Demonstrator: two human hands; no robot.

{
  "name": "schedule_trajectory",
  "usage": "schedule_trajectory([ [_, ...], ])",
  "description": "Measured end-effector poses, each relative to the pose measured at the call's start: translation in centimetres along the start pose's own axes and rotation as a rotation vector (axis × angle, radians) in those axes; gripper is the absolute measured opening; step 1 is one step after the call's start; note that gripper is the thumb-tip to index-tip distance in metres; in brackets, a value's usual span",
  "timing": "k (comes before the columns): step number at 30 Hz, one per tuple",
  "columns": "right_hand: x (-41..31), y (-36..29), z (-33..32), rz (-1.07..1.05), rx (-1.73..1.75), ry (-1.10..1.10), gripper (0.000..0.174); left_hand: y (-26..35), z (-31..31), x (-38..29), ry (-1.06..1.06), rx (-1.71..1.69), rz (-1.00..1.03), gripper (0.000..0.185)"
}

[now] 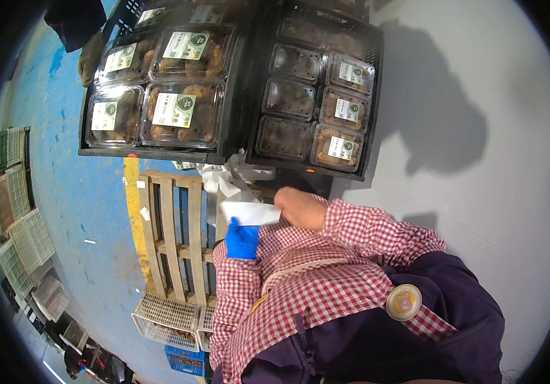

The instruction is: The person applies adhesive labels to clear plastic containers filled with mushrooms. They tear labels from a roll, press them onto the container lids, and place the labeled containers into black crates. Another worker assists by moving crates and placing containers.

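My left hand (242,239), in a blue glove, pinches the left end of a strip of white label backing paper (250,212). The bare right hand (300,207) grips the strip's other end in front of my red gingham apron (323,290). More of the white strip (227,177) hangs in loose folds just beyond. Past it are two black plastic crates with clear lidded tubs of brown produce, perhaps mushrooms. Every fully visible tub (182,113) in the left crate (159,154) bears a label. In the right crate (311,169), the right-column tubs (337,148) carry labels; several left-column tubs (282,138) show none.
A wooden pallet (168,235) lies on the blue floor beside a yellow line (136,216). White crates (167,319) and a blue crate (184,361) stand nearby. Stacked crates (32,235) line the far left. Another person's gloved hand (90,60) is at the left crate's edge.
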State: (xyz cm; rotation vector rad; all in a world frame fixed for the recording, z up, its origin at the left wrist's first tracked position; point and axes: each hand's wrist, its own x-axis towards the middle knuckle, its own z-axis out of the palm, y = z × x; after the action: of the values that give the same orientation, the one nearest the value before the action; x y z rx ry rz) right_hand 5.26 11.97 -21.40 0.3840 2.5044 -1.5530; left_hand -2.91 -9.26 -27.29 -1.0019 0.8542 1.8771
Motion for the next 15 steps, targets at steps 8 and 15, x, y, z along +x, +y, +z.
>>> schedule_trajectory([
  [8,7.1,14.8,-3.3,0.887,0.975,0.403,0.018,1.7,1.3,-2.4,0.095,-0.076,0.169,0.047],
  [15,11.5,19.2,0.0,1.077,0.704,0.432,0.026,0.2,1.5,-3.6,0.128,0.002,0.073,0.05],
])
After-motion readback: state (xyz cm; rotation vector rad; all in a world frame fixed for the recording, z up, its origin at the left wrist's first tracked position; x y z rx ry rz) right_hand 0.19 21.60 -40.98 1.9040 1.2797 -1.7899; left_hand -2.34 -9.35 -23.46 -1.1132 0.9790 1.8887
